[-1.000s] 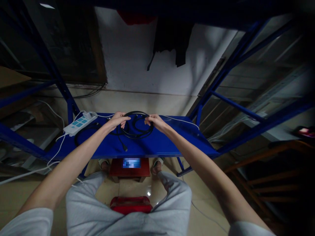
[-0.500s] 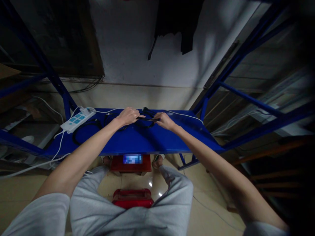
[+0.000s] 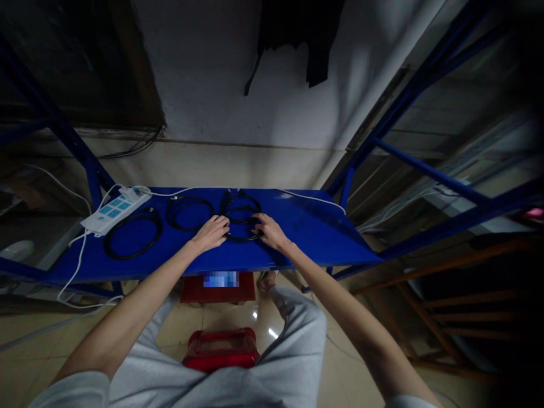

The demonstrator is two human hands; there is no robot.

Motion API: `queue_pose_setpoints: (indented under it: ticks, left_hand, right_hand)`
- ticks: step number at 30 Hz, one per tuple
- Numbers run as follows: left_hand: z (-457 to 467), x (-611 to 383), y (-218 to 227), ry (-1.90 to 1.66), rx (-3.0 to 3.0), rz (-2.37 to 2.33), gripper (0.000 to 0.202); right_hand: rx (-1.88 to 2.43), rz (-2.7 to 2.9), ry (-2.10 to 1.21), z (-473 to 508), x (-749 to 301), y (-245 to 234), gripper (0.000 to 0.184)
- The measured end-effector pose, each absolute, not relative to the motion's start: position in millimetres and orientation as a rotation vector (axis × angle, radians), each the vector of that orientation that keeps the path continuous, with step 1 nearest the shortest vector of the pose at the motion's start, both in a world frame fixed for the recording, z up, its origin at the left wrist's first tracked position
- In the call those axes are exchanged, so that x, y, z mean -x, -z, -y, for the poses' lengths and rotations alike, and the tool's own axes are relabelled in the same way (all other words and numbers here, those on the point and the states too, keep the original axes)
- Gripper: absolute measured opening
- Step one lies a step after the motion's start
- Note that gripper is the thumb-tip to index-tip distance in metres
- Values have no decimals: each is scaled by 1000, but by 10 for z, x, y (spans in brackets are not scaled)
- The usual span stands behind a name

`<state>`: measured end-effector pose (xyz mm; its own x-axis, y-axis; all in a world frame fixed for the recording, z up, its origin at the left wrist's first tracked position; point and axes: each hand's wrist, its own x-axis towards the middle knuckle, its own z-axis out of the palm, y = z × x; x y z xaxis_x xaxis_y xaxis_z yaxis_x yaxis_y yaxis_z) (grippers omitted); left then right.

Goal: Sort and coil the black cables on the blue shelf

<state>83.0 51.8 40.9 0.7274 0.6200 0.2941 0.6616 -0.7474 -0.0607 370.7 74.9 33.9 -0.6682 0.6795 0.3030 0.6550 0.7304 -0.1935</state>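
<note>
A coiled black cable (image 3: 240, 211) lies flat on the blue shelf board (image 3: 314, 238). My left hand (image 3: 212, 232) rests on the coil's near left edge, fingers bent and touching it. My right hand (image 3: 267, 229) rests on its near right edge, fingers spread over the cable. Two more black cable coils lie to the left, a middle one (image 3: 185, 212) and a larger one (image 3: 132, 233). Neither hand lifts anything.
A white power strip (image 3: 111, 211) with a white cord sits at the shelf's left end. Blue rack posts (image 3: 87, 164) rise on both sides. A red stool (image 3: 221, 347) stands on the floor between my knees. A dark cloth (image 3: 306, 39) hangs on the wall.
The coil I held up between both hands has come down flat onto the shelf. Both hands loosened from gripping it and now rest on its near edge. The view shifted downward.
</note>
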Motion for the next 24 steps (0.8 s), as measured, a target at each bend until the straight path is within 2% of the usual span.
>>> queue_pose_setpoints:
  ticks: [2,4,6,9,11,14,18,24]
  left_hand:
    - [-351,-882,-381,471,2800,1044,19]
    - [-202,-948,-354,484,2848,1042,26]
    - [-100,-1001,-318,465,2881,1070,29]
    - [-46,-1028,-258,472,2907,1147,35]
    - [-55,-1025,-225,509,2930,1179,40]
    - [-79,-1030,-194,548,2945,1200,37]
    - [-85,-1057,-183,575,2948,1183,32]
    - [-60,-1061,-179,620,2933,1178,31]
  right_hand:
    - [993,2508,-156,-720,-3715,-278,9]
    - [974,2474,-220,-689,-3733,-253,10]
    - [956,2480,-273,-648,-3777,-271,24]
    - [960,2506,-325,-573,-3953,-339,59]
    - [1036,2450,-337,-530,-4167,-371,69]
    - [1270,2144,-319,-504,-4596,-346,63]
    - [1636,1409,-397,-524,-5134,-178,45]
    - [1880,1090,-513,-628,-5436,54,38]
